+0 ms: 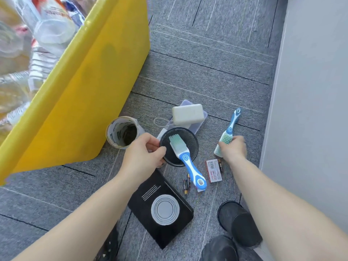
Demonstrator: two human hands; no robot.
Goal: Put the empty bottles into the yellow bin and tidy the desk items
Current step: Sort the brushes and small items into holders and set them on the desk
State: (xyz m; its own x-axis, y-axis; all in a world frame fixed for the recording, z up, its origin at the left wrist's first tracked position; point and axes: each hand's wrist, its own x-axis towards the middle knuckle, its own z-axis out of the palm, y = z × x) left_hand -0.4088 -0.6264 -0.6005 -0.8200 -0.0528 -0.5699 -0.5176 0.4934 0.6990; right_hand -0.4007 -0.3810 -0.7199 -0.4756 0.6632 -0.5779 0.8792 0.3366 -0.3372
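On carpet [207, 72] beside yellow bin [84, 100], left hand [143, 155] pinching black mesh cup [190, 142] rim, right hand [233, 147] gripping blue brush [232, 121] head

Both forearms reach forward; left hand [143, 153] pinches mesh cup [190, 141], right hand [233, 149] grips brush [230, 127].

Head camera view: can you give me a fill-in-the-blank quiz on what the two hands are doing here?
The bin holding the bottles is ____. The left hand holds the rim of the black mesh cup, where a blue-handled ____ rests. The right hand grips the other brush by its ____ end.
Missing words: yellow; brush; bristle.
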